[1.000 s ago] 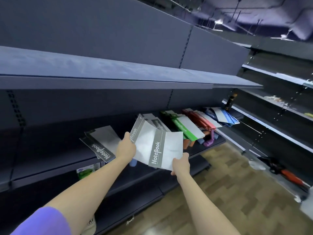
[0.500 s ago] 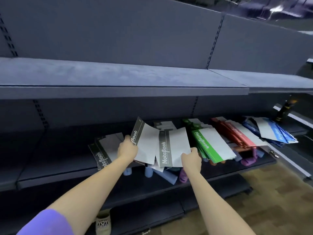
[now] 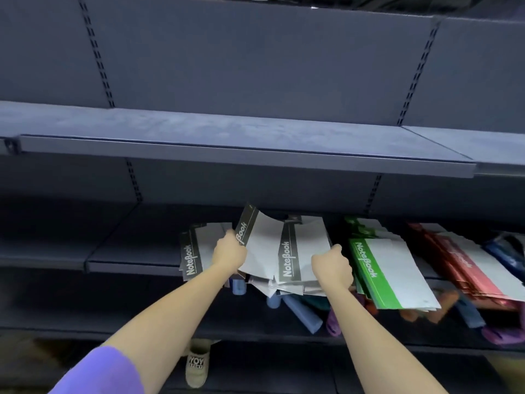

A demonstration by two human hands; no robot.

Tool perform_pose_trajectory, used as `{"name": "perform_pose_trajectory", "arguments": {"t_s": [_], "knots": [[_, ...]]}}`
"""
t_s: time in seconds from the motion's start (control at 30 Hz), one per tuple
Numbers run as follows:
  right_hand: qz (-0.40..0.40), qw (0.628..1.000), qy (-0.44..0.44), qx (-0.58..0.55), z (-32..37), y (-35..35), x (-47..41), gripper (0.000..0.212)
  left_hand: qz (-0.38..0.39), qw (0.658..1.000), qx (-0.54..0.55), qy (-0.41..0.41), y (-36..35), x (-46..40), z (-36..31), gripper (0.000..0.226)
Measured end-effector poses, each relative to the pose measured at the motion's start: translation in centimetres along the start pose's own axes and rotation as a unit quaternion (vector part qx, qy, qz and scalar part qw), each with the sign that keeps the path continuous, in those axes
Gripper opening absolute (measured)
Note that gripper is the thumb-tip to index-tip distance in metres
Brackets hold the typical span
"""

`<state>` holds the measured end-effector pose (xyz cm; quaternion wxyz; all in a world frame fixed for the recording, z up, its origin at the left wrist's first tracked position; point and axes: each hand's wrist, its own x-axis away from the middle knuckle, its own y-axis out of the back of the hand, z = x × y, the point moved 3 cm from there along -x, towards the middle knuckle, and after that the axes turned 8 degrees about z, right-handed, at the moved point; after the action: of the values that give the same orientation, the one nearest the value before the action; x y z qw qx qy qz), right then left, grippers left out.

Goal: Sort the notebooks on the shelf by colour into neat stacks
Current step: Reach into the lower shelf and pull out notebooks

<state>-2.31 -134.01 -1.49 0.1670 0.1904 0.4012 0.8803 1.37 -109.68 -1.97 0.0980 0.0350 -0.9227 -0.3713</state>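
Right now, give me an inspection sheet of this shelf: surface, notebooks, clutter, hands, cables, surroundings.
Surface: dark shelf, bare at left.
Job's things: black notebooks loosely fanned in both hands; another black notebook lying to their left; green stack, red stack and blue stack to the right, all untidy.
Clutter: coloured rolls on the shelf below; a shoe lower down.
Hands: left hand grips the fan's left edge; right hand grips its right side.
Cables: nothing seen.
Surroundings: upper shelf, slotted back panels.

Blue notebooks point(image 3: 508, 251) are cut off at the right edge.
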Motion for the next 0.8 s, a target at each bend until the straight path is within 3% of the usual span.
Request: {"name": "perform_pose_trajectory", "arguments": {"t_s": [0.4, 0.67, 0.8], "knots": [[0.057, 0.982, 0.118, -0.137, 6.4, -4.7, 1.7, 0.04, -0.074, 0.993, 0.046, 0.078, 4.9, -0.5, 7.2, 0.029], [0.056, 0.98, 0.113, -0.155, 8.8, -8.4, 2.6, 0.035, -0.032, 0.989, 0.111, 0.09, 6.8, -2.1, 11.3, 0.02], [0.056, 0.984, 0.099, -0.135, 9.3, -9.5, 3.0, 0.032, -0.015, 0.994, 0.039, 0.099, 6.5, -3.3, 12.4, 0.018]]}}
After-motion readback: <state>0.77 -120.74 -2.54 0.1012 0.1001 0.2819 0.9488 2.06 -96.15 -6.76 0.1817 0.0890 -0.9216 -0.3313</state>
